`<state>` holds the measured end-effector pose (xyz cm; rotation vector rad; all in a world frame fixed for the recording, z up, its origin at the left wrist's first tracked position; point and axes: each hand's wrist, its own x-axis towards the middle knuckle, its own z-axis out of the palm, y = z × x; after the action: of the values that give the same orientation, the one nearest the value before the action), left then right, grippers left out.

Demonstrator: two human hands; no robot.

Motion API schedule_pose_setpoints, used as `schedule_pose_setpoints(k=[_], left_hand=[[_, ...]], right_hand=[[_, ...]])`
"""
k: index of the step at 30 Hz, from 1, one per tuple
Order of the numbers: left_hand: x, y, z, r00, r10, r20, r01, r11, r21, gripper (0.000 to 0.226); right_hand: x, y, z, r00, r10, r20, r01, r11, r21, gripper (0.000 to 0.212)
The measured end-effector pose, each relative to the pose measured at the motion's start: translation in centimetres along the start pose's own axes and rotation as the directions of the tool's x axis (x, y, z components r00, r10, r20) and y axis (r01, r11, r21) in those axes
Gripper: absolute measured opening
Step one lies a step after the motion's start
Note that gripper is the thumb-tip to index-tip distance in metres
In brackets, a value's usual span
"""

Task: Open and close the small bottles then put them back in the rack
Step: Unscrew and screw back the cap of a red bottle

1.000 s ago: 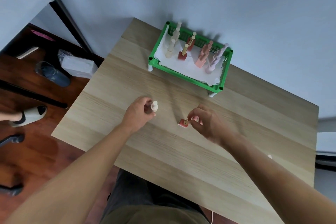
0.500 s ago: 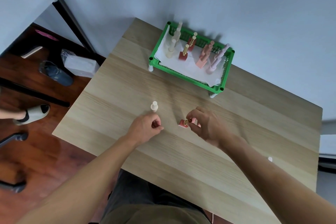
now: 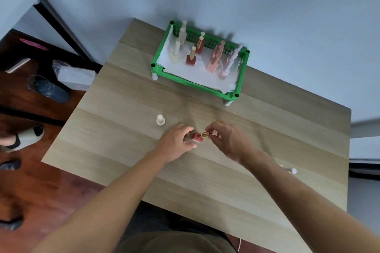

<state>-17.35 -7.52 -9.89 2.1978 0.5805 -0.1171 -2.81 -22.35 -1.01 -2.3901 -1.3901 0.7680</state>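
Head camera shows the left hand (image 3: pixel 174 146) gripping a small red glass bottle (image 3: pixel 197 137), tilted between both hands; right hand (image 3: pixel 227 141) fingers pinch its gold cap (image 3: pixel 204 134). No label is readable.

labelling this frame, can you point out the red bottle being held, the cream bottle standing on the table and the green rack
red bottle (image 3: pixel 198 138): head view, on its red body between the hands
cream bottle (image 3: pixel 160 119): head view, on its cap
green rack (image 3: pixel 185 81): head view, on its near front wall
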Motion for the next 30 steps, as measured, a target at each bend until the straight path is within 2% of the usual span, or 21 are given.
schedule_pose_setpoints(k=[5, 10, 14, 20, 30], left_hand=[[0.7, 1.1, 0.4, 1.0, 0.01, -0.01, -0.01, 0.999, 0.034, 0.025], [0.4, 1.3, 0.0, 1.0, 0.009, 0.024, -0.009, 1.0, 0.0, 0.024], [-0.1, 1.5, -0.9, 0.996, -0.029, 0.081, 0.042, 0.985, -0.166, 0.024], [-0.8, 2.0, -1.9, 0.995, -0.057, 0.08, 0.076, 0.961, -0.265, 0.021], [-1.5, 2.9, -2.3, 0.998, -0.029, 0.063, 0.047, 0.955, -0.293, 0.021]], right_hand=[[-0.1, 0.3, -0.1, 0.999, 0.037, -0.022, -0.036, 0.999, 0.011, 0.018], [-0.5, 0.5, -0.6, 0.998, 0.062, -0.011, -0.062, 0.998, 0.028, 0.019], [-0.6, 0.9, -1.4, 0.998, 0.057, -0.03, -0.055, 0.997, 0.049, 0.018], [-0.7, 1.1, -2.8, 0.999, 0.032, -0.006, -0.031, 0.998, 0.061, 0.012], [-0.4, 1.1, -3.5, 0.999, -0.031, -0.014, 0.032, 0.997, 0.069, 0.016]])
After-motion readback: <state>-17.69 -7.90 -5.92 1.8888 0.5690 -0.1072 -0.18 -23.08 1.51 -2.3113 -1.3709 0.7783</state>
